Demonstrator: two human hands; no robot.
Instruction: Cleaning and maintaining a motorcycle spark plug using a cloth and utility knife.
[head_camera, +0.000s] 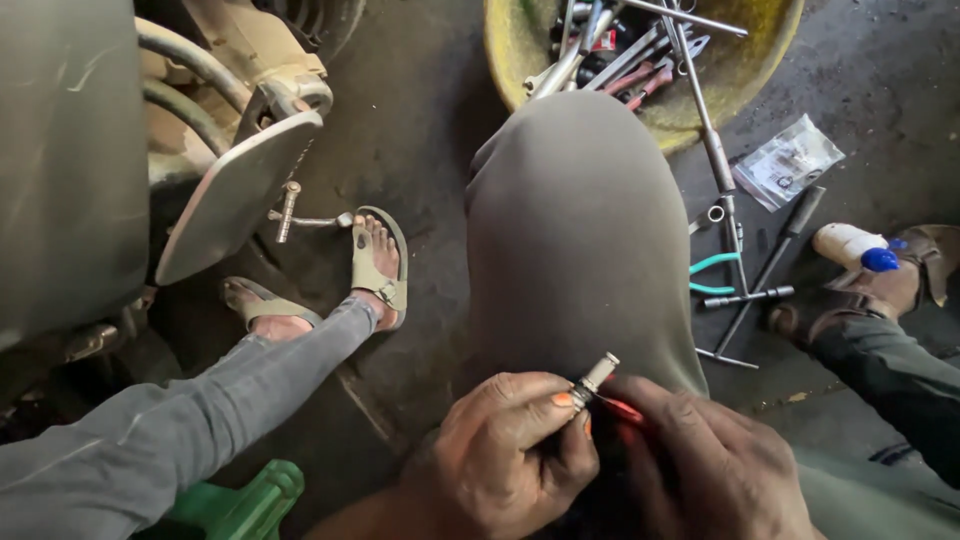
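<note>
So the spark plug (594, 380) is sitting low in the frame, just right of center, tilted with its pale tip pointing up and to the right over my knee (575, 230). My left hand (510, 455) has its grip pinched around the plug's lower end, thumb and fingers curled tight on it. My right hand (715, 465) is pressed right up against it from the right side, holding something thin and red (622, 408) at the plug's base; I can't tell exactly what it is, since my fingers cover most of it, but that grip is closed too. Past my knee, at the top center, there's a yellow basin (745, 75) full of wrenches and long metal tools. To the right of it on the dark floor (420, 130) lies a small clear plastic packet (790, 160), a T-handle socket wrench (745, 297) and teal-handled pliers (712, 275). Over on the left another person's legs in grey trousers stretch out, feet in tan sandals (380, 265), next to a motorcycle's engine and footrest (235, 195) in the upper left. A green plastic stool (245, 505) peeks in at the bottom left.
</note>
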